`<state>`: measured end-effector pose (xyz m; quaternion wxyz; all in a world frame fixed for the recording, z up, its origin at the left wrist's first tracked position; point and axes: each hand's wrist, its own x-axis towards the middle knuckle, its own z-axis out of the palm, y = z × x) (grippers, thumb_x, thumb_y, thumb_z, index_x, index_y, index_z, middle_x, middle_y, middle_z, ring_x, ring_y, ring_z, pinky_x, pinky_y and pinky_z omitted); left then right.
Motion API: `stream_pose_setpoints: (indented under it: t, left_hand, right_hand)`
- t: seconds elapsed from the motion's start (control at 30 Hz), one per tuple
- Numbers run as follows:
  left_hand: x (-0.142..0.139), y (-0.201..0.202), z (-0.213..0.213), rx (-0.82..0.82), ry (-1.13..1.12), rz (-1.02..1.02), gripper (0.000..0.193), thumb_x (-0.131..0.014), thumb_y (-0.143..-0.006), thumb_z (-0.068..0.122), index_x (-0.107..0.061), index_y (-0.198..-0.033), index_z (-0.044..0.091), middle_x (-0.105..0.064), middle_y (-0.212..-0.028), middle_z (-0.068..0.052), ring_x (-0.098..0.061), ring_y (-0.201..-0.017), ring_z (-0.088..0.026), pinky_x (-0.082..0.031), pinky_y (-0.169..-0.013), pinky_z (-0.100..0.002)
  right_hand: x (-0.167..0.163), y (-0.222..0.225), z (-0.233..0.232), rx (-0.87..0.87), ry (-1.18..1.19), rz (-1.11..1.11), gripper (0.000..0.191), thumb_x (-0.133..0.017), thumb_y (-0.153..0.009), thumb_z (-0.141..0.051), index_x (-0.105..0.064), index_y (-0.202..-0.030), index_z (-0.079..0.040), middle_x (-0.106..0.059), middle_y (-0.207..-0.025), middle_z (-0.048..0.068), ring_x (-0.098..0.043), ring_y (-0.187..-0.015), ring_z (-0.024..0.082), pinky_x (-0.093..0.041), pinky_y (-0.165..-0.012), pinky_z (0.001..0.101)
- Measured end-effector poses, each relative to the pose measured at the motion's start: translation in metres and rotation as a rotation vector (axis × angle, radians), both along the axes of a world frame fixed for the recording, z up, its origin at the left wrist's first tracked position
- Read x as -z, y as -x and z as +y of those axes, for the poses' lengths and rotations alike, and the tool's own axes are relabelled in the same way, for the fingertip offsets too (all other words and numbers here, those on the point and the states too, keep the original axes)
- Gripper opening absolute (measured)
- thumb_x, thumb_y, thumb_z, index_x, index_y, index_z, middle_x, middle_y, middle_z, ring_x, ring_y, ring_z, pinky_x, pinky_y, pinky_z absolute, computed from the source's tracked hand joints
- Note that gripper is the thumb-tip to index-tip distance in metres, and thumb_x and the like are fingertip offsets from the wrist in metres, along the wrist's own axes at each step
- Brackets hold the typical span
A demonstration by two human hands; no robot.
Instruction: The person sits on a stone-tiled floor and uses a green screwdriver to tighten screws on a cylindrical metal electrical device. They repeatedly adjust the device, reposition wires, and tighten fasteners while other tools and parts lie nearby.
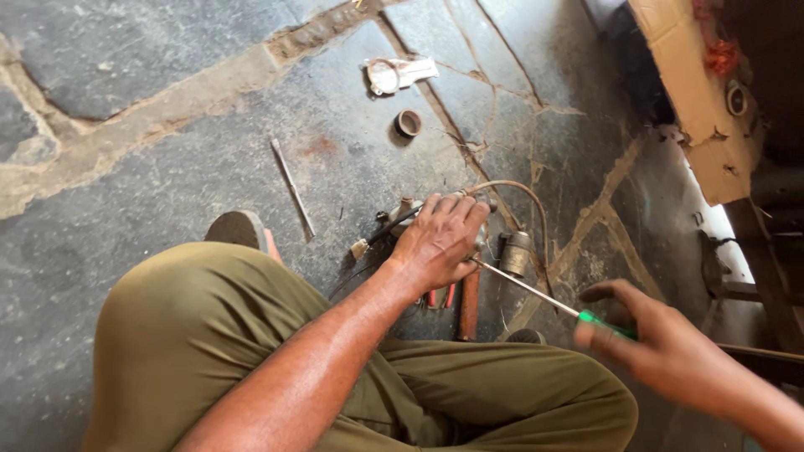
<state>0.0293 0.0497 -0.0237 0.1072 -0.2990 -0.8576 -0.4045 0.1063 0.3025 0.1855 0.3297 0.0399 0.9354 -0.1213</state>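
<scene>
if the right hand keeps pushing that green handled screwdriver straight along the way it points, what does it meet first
Probably the left hand, pressed on the small grey metal engine part. The right hand aims the green-handled screwdriver up-left, and its tip vanishes under that palm; depth is unclear, so it may reach the part itself.

A green-handled screwdriver (544, 297) is slanting across the stone floor (167, 167), its thin steel shaft running up-left to a small grey metal engine part (410, 209) that is sitting on the floor with a curved tube looping from it.
</scene>
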Motion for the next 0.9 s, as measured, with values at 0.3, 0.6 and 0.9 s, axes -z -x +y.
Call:
stream_pose_setpoints:
  t: [0.3,0.6,0.9]
  left_hand:
    - [0.002,0.001,0.005,0.013,0.063,-0.03,0.082,-0.09,-0.066,0.036,-0.049,-0.128,0.002,-0.058,-0.116,-0.015,-0.057,-0.117,-0.032,-0.044,-0.104,-0.051]
    - [0.003,0.001,0.004,0.012,0.034,-0.013,0.08,-0.089,-0.067,0.036,-0.049,-0.128,0.002,-0.058,-0.116,-0.015,-0.057,-0.116,-0.032,-0.044,-0.103,-0.049]
    - [0.004,0.001,0.006,0.01,0.045,-0.019,0.081,-0.09,-0.066,0.035,-0.049,-0.128,0.002,-0.058,-0.116,-0.014,-0.056,-0.117,-0.032,-0.043,-0.104,-0.05]
  right_hand:
    - [-0.002,-0.012,-0.013,-0.56,-0.865,-0.242,0.068,-0.052,-0.103,-0.048,-0.033,-0.161,-0.017,-0.061,-0.11,0.0,-0.069,-0.079,0.013,-0.057,-0.066,0.0266]
    - [-0.006,-0.016,-0.019,-0.397,-0.413,0.136,0.041,-0.068,-0.089,-0.04,-0.062,-0.12,-0.014,-0.07,-0.092,0.002,-0.07,-0.07,0.02,-0.055,-0.059,0.0328]
    - [-0.006,0.009,-0.023,0.581,-0.229,-0.239,0.037,-0.063,-0.104,-0.037,-0.064,-0.129,-0.009,-0.061,-0.083,0.014,-0.053,-0.066,0.022,-0.042,-0.055,0.0355]
